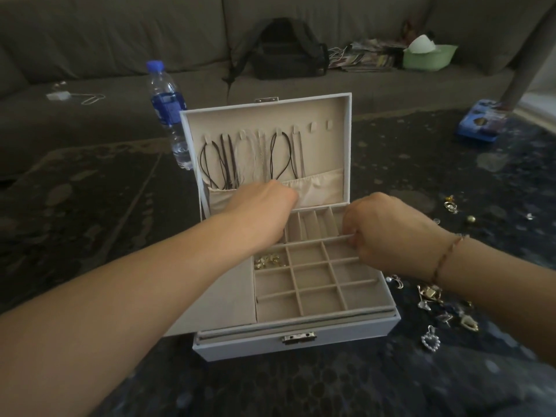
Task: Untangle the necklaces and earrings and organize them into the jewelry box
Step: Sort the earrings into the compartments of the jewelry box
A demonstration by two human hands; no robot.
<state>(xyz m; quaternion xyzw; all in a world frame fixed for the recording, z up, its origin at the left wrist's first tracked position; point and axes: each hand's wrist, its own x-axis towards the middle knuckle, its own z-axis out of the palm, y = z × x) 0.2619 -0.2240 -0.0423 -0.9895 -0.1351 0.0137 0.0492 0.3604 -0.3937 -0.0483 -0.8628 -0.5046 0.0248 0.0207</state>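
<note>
Our right hand (388, 233) is curled over the back rail of the grid tray (319, 281), fingers pinching that thin rail near its right end; bracelet (445, 260) on the wrist. Our left hand (264, 203) reaches further in, knuckles up, fingertips tucked into the fabric pocket (319, 188) at the bottom of the lid. We can't tell whether it's holding anything, fingers are hidden.

Nearest us: jewelry box (301, 341), white, latch at the front, sitting open on a dark patterned table (301, 386). Tray sits on top of the box, lots of small compartments; gold earrings (266, 261) in the back-left one, others look bare. Behind the tray, a row of narrow slots.

Right of the box, loose earrings (436, 308) lie scattered on the table, incl. a pearl heart (430, 341); a few more bits further back right.

Lid (267, 152) stands upright, w/ necklaces (249, 158) hanging from hooks, dark cords and pale chains, ends dropping into the pocket.

Behind the lid's left edge, a water bottle (168, 112) w/ blue cap. Blue box (481, 124) far right. At the back, a grey sofa (120, 40) w/ a black bag (288, 52), a paper pile and a green tub (427, 57).
</note>
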